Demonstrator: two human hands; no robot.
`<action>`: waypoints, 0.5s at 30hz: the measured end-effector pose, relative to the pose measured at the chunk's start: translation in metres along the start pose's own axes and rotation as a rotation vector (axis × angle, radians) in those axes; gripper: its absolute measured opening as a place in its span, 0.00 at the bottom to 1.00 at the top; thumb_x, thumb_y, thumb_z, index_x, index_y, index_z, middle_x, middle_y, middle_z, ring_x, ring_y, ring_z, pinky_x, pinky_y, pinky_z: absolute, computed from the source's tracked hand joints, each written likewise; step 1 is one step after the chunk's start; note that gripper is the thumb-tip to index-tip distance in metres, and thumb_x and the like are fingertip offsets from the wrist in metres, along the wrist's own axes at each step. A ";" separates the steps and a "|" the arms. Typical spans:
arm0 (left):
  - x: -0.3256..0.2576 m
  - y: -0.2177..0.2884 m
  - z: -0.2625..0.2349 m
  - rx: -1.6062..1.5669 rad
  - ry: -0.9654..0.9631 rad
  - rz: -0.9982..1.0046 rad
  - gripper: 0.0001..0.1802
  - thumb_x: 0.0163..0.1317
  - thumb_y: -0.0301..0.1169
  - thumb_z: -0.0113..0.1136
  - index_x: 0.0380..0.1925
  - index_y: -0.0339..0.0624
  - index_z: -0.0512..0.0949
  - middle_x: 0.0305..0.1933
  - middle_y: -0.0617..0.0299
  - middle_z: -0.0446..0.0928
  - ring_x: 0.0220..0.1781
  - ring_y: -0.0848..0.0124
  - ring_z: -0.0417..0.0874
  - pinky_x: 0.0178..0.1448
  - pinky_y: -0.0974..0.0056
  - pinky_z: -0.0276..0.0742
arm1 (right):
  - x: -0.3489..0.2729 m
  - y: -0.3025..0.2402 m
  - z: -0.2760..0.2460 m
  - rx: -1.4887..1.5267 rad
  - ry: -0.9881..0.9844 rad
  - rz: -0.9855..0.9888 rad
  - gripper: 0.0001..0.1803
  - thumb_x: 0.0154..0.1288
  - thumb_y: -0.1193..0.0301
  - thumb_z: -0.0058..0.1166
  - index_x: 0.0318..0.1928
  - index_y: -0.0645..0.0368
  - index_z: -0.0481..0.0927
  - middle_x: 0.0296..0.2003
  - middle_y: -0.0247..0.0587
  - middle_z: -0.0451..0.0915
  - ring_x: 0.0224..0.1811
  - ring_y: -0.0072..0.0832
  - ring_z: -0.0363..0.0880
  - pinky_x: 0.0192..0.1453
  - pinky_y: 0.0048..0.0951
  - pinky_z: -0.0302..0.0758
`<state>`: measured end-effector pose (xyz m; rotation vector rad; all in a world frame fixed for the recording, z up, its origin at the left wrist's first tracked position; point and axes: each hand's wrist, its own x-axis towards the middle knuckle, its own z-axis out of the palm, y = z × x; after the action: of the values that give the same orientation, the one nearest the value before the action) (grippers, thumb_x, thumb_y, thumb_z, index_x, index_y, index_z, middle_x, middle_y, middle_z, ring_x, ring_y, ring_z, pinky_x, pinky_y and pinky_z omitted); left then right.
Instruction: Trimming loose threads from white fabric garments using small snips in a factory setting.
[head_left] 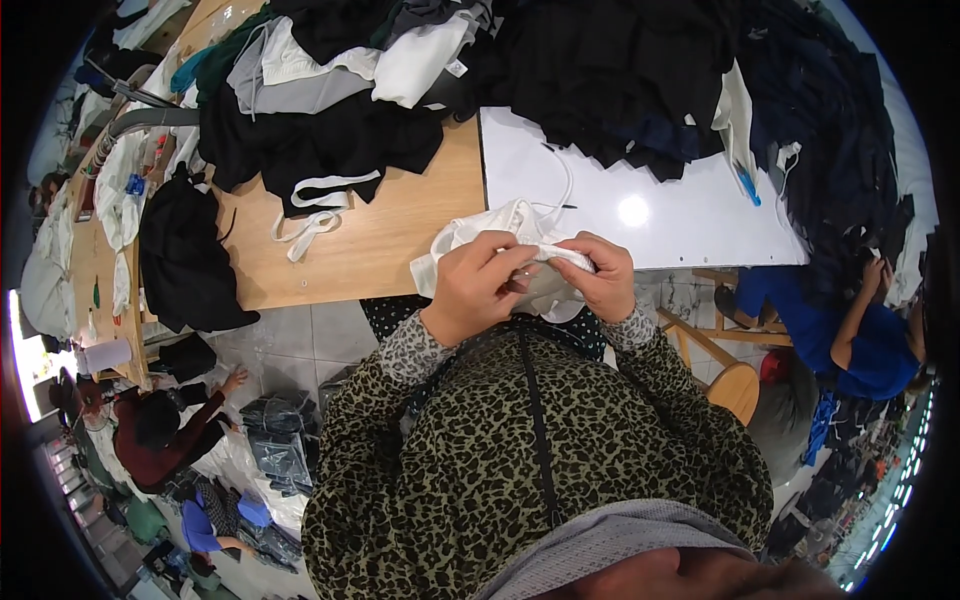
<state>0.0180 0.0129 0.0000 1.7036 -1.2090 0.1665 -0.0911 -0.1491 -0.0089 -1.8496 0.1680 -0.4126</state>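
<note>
The scene is evenly and brightly lit from above. A round hotspot of glare sits on the glossy white rectangular tabletop panel (680,215), reflecting an overhead lamp, and the pale wooden table surface (370,240) beside it takes a softer sheen. Shadows are faint and short, gathered under the heaped dark garments (600,80), whose folds sink into near-black with little detail. The middle of the picture is sharp; the leopard-print sleeves show crisp spots. Toward the rim the fisheye bends the table edges into curves, figures shrink and smear, and a black circular border closes the corners. A blown-out white patch glows at the far left edge, with coloured light points at lower right
</note>
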 end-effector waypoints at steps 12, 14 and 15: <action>0.010 -0.012 -0.007 -0.582 0.053 -0.721 0.05 0.57 0.25 0.60 0.28 0.34 0.75 0.26 0.66 0.69 0.26 0.80 0.66 0.30 0.74 0.64 | 0.000 0.000 0.000 0.018 -0.014 -0.004 0.10 0.53 0.78 0.62 0.38 0.64 0.80 0.27 0.37 0.78 0.25 0.20 0.73 0.28 0.20 0.67; 0.013 -0.011 -0.017 -0.419 -0.085 -0.572 0.07 0.55 0.27 0.62 0.30 0.34 0.75 0.27 0.65 0.70 0.26 0.79 0.66 0.30 0.74 0.64 | 0.000 0.000 -0.001 0.026 -0.015 0.008 0.10 0.53 0.78 0.62 0.38 0.64 0.81 0.27 0.37 0.78 0.25 0.20 0.73 0.29 0.20 0.67; 0.014 -0.008 -0.020 -0.419 -0.086 -0.571 0.07 0.55 0.27 0.62 0.30 0.34 0.75 0.27 0.65 0.70 0.26 0.79 0.66 0.30 0.74 0.64 | 0.000 0.001 -0.002 0.035 -0.017 0.019 0.10 0.53 0.78 0.62 0.38 0.64 0.81 0.27 0.37 0.78 0.26 0.20 0.73 0.29 0.19 0.66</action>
<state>0.0394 0.0198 0.0132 1.6158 -0.7076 -0.4786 -0.0920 -0.1506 -0.0092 -1.8156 0.1663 -0.3842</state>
